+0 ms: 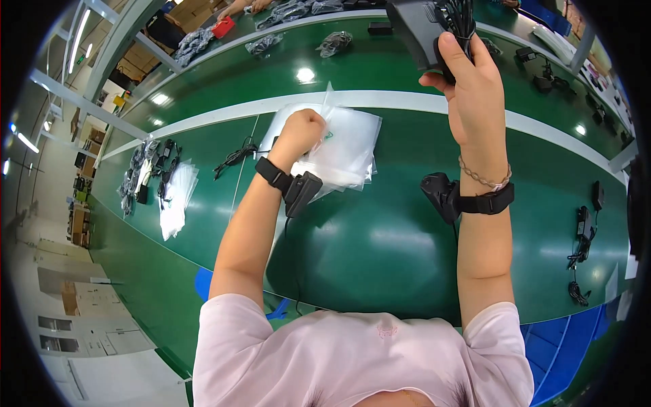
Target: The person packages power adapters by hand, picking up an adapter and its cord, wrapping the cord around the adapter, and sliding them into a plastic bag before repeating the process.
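Observation:
High at the right, my right hand (pixel 477 95) is closed round a black power adapter (pixel 415 30) and its bundled black cable (pixel 461 19). My left hand (pixel 302 133) is closed over a stack of clear plastic bags (pixel 356 139) on the green table. A raised flap of clear plastic (pixel 329 105) stands up beside its fingers, which seem to pinch a bag; the fingertips are partly hidden. Left of that hand lies a coiled black cable (pixel 235 157). Each wrist wears a black strap with a small black device.
On the left of the table (pixel 380 251) lie more clear bags (pixel 178 203) and several bagged cables (pixel 139 169). Adapters with cords (pixel 582 234) rest at the right edge. Beyond the pale rail, wrapped bundles (pixel 334 44) sit on another green surface. Another person's hands (pixel 237 7) show at the far left.

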